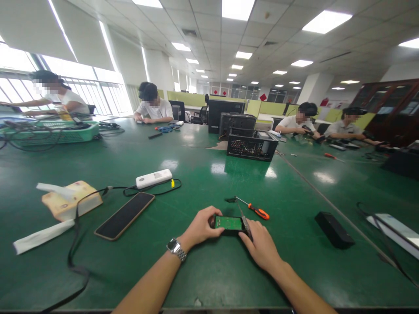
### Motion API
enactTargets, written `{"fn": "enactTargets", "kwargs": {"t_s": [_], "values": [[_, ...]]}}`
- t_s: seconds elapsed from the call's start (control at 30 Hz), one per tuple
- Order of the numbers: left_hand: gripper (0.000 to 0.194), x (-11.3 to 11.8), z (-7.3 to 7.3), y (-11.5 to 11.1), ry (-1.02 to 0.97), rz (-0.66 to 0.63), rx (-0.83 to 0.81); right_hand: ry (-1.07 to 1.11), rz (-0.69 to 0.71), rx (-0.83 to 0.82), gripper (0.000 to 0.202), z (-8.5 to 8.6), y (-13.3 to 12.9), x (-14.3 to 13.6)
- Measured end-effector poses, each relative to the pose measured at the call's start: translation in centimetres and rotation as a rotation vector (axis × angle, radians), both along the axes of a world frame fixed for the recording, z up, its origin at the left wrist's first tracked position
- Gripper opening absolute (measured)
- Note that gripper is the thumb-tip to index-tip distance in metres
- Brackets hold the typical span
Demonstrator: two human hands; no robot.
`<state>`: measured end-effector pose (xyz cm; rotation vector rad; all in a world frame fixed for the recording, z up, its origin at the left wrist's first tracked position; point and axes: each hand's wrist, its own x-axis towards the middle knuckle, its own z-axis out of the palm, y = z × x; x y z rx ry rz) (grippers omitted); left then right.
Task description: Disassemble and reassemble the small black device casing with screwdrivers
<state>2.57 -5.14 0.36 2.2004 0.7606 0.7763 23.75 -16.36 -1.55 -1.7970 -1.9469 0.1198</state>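
My left hand grips the left end of a small black case, its thumb and fingers on either side. Inside the case lies a green circuit board, facing up. At the case's right end, my right hand is closed on a slim grey metal tool with a thin end pointing away from me. What kind of tool it is, I cannot make out. Just beyond lies a screwdriver with an orange and black handle, its shaft reaching toward a small black piece.
Left on the green table are a phone, a tissue pack and a white power strip with a black cable. A black block lies right. Opened computer cases stand ahead. Several people sit around the table.
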Motion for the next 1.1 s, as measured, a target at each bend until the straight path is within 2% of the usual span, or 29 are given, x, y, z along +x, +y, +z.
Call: {"fn": "enactTargets", "kwargs": {"t_s": [0.13,0.23,0.37,0.43,0.5,0.6,0.7,0.77,0.83,0.9,1.03,1.1], "values": [[0.03,0.0,-0.1,0.0,-0.002,0.006,-0.007,0.126,0.01,-0.054,0.038,0.4,0.1,0.5],[0.031,-0.2,0.0,0.0,0.005,0.009,-0.006,0.186,-0.023,-0.106,0.035,0.5,-0.7,2.0],[0.032,-0.2,0.1,0.1,0.012,0.01,0.006,-0.02,-0.18,-0.106,0.034,-0.3,-2.3,4.4],[0.032,-0.2,0.1,0.2,0.011,0.012,0.018,-0.155,-0.193,-0.087,0.032,-0.2,-2.6,5.0],[0.032,-0.1,0.1,0.3,0.009,0.02,0.037,-0.233,-0.171,-0.077,0.029,0.6,-1.8,5.2],[0.032,-0.1,0.1,0.2,0.009,0.028,0.058,-0.22,-0.17,-0.087,0.028,3.0,2.0,5.3],[0.032,-0.2,0.2,0.2,0.016,0.02,0.061,-0.217,-0.186,-0.079,0.029,5.3,8.4,5.5],[0.032,-0.3,0.3,0.2,0.018,0.015,0.065,-0.225,-0.18,-0.075,0.037,6.0,12.8,5.3],[0.034,-0.4,0.2,0.4,0.024,0.007,0.071,-0.236,-0.156,-0.073,0.042,6.0,16.4,4.6],[0.04,-0.5,0.2,0.5,0.046,-0.003,0.076,-0.248,-0.11,-0.071,0.041,5.3,18.8,3.6],[0.056,-0.5,0.1,0.7,0.082,-0.018,0.079,-0.258,-0.006,-0.088,0.035,3.7,20.5,1.5],[0.06,-0.5,0.0,0.8,0.075,-0.014,0.072,-0.25,0.04,-0.099,0.033,3.7,20.5,1.0]]}}
